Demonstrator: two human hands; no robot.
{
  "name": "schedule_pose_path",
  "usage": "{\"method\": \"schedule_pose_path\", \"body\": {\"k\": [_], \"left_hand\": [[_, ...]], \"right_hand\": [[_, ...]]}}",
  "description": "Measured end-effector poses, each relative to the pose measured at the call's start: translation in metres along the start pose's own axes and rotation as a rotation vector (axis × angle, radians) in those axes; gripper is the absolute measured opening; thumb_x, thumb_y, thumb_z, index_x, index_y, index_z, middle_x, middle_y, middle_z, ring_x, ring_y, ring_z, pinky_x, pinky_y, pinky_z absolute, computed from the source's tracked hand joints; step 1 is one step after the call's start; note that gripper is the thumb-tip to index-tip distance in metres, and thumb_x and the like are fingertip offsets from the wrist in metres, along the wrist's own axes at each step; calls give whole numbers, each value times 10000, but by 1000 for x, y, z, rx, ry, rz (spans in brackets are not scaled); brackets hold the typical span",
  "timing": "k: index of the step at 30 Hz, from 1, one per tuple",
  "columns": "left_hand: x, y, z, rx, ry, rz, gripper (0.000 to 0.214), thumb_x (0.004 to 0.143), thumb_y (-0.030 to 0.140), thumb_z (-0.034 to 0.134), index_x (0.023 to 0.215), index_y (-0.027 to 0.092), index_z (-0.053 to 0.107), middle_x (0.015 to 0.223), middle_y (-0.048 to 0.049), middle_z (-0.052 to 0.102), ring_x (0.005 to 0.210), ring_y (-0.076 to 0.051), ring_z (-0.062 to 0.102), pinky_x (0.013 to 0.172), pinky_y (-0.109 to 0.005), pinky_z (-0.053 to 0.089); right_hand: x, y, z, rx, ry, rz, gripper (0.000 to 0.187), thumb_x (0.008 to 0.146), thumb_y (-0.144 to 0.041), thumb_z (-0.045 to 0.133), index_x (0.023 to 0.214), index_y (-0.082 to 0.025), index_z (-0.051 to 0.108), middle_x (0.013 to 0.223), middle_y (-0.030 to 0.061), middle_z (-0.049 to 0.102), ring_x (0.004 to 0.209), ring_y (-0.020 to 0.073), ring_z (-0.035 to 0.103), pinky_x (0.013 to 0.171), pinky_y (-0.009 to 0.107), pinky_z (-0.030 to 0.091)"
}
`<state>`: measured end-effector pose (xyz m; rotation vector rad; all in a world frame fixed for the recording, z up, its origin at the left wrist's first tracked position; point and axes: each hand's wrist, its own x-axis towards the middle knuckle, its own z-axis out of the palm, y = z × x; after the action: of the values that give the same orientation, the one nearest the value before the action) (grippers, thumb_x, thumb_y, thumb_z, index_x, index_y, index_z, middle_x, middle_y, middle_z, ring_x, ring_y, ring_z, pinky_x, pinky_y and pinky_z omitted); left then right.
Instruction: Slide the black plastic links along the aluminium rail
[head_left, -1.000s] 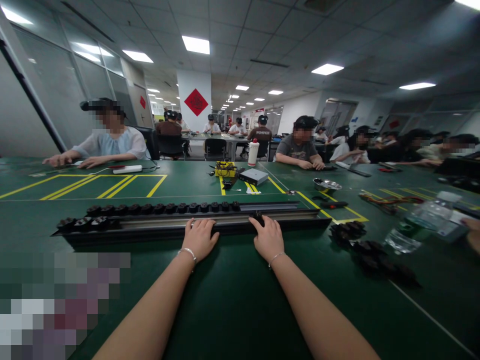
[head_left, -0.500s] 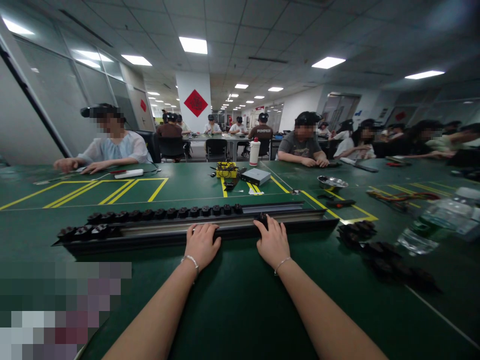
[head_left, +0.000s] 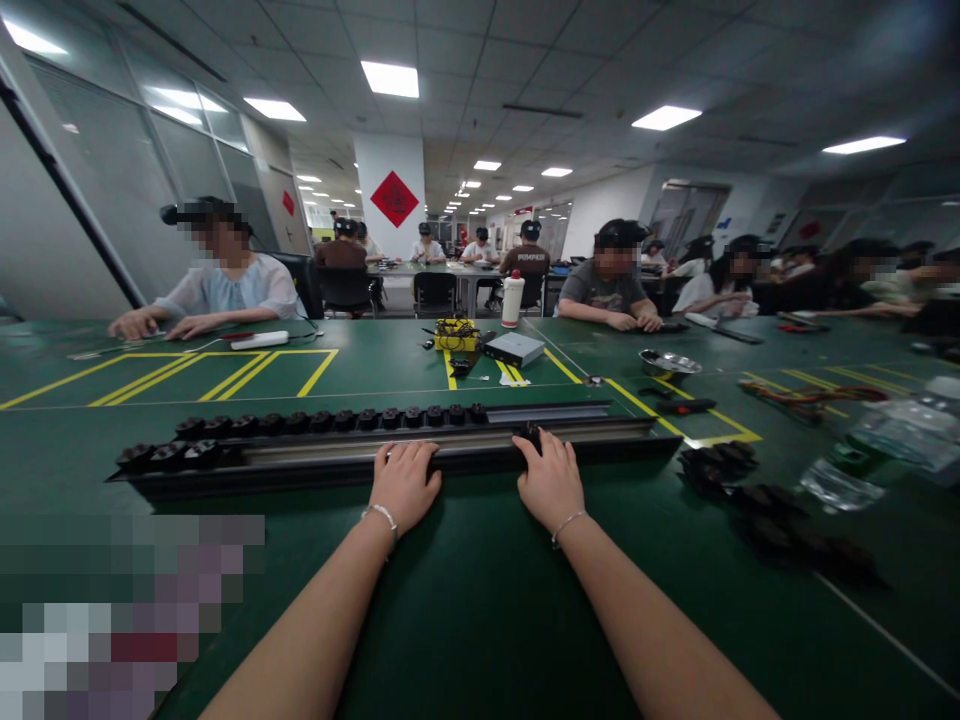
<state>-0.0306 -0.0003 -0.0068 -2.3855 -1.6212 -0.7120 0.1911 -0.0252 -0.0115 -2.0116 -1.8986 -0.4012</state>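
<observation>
Little advances: your right hand (head_left: pixel 553 482) still pinches a black block (head_left: pixel 532 432); your left hand (head_left: pixel 406 484), grip unclear, touches the rail (head_left: pixel 300 478).

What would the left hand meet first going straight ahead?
Probably one of the black parts in the row along the rear rail, beyond the near rail that the left hand rests on. Depth is unclear: held low, it might catch the near rail's far edge first.
</observation>
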Motion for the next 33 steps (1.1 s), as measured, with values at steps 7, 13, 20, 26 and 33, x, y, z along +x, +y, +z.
{"method": "schedule_pose_path", "body": {"k": [7,13,20,26,33], "left_hand": [[0,0,0,5,-1,2,297,767,310,456,1052,275,533,1056,-2,614,1024,-198,498,1007,-416,195],[0,0,0,-5,3,2,289,762,299,463,1040,272,539,1053,-1,616,1017,-195,502,1006,-413,197],[1,1,1,-8,1,-16,279,757,307,469,1023,276,547,1053,1,616,1022,-203,501,998,-425,201],[1,1,0,-9,4,-15,276,755,296,470,1019,276,548,1043,2,619,1016,-200,503,992,-421,209],[1,0,0,-9,19,-3,272,756,286,466,1016,276,547,1039,5,621,1009,-193,506,992,-416,209]], "right_hand": [[0,3,2,17,30,-6,513,720,-144,482,1212,-288,484,1308,98,406,1229,227,303,1021,403,151],[1,2,1,35,27,10,503,723,-133,472,1201,-288,496,1298,95,416,1231,226,304,1019,411,159],[2,1,-1,40,15,28,497,723,-136,479,1198,-284,498,1297,92,420,1228,227,305,1019,414,160],[2,2,-2,48,17,32,486,721,-130,476,1184,-274,515,1284,96,428,1226,226,312,1020,406,174],[2,2,-2,58,34,33,489,708,-128,483,1175,-266,526,1272,107,430,1219,228,323,1018,400,189]]}}
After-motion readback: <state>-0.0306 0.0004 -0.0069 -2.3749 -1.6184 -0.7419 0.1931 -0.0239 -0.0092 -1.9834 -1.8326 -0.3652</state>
